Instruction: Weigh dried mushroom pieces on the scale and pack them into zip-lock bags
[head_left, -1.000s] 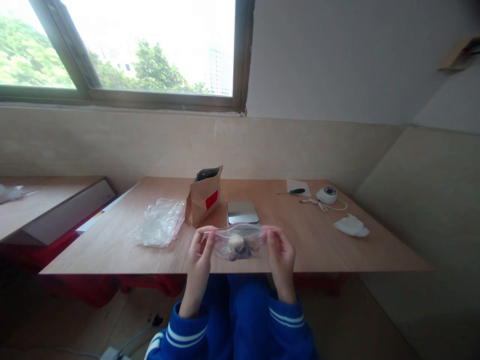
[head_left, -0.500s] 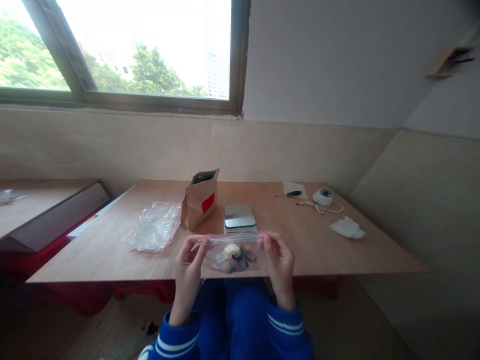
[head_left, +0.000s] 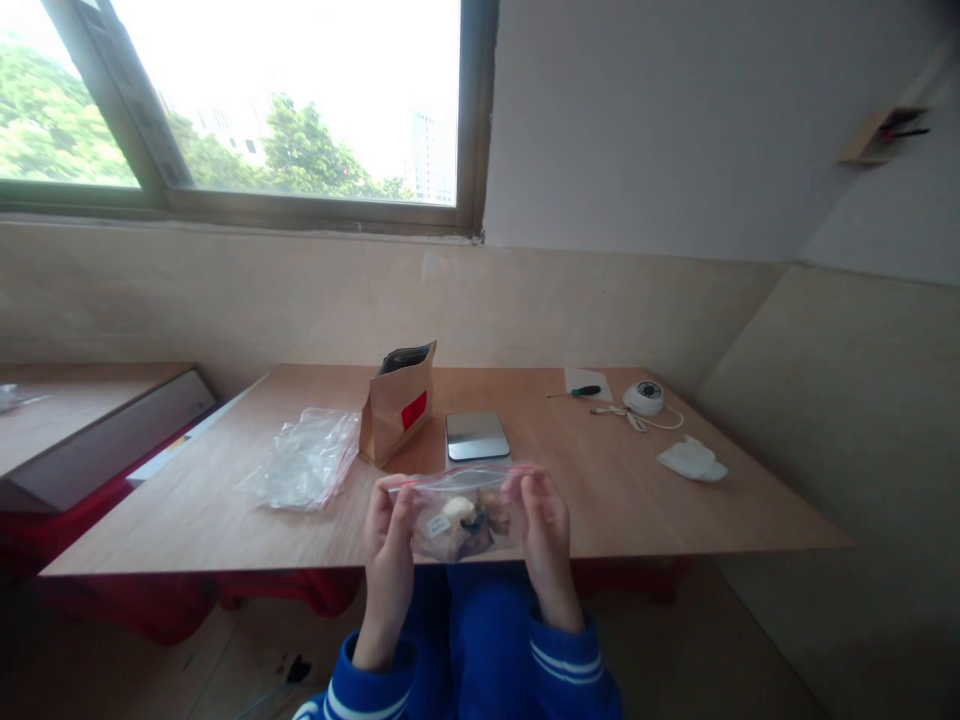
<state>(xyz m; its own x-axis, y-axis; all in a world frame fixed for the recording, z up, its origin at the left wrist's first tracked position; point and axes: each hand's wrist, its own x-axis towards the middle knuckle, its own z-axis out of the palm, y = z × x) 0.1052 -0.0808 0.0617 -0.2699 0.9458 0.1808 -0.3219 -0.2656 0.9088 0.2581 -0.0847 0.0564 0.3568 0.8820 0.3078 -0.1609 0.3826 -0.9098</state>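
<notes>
- Two top corners of the clear bag [head_left: 465,525] are pinched: one by the left hand [head_left: 388,530], one by the right hand [head_left: 546,530]. Grips: narrow, thumb against fingers.
- Spacing of the hands presumably keeps the bag's upper edge taut.
- Bag position: above the table's [head_left: 645,515] front edge; long axis left to right, red-lined edge uppermost.
- Beyond the bag: scale [head_left: 477,436]. Left of it: paper pouch [head_left: 397,412], upright, mouth up.

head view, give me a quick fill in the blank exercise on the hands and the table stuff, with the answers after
The left hand and the ____ hand hold the zip bag.
The patch on the paper bag is ____.
The paper bag stands to the ____ of the scale.
The striped sleeves are mainly ____.

Missing words: right; red; left; blue.
</notes>
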